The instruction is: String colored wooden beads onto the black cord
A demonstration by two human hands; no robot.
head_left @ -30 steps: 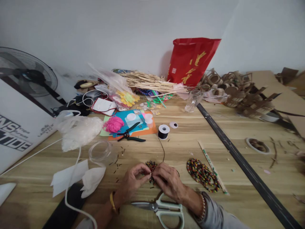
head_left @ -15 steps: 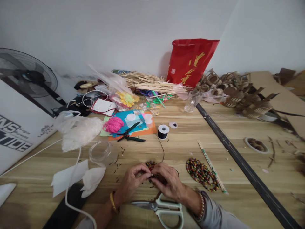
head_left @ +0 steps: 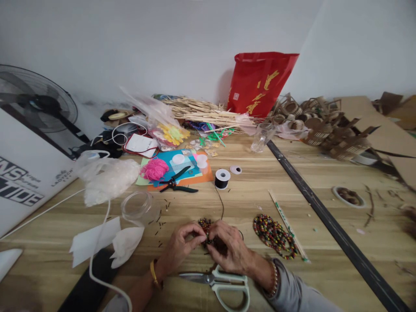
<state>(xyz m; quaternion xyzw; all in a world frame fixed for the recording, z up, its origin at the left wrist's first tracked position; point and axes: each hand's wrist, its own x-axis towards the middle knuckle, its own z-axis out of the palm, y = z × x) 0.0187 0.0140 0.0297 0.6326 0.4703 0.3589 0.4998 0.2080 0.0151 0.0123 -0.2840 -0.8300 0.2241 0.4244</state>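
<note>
here, left hand (head_left: pixel 180 247) and right hand (head_left: pixel 229 249) each pinch the small beads (head_left: pixel 205 225) in a closed grip.

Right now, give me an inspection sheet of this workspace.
Surface: wooden table, strewn with small dark bits near the middle.
Job's things: beads pinched between both hands; black cord spool behind them; coiled bead strand to the right.
Clutter: scissors by the wrists, pliers, pink yarn, clear jar, stick bundle.
Hands: left hand and right hand, fingertips together on the beads.
Cables: white cable loops across the near left of the table.
Surroundings: red bag against the wall, fan at left, cardboard pieces at right.
</note>
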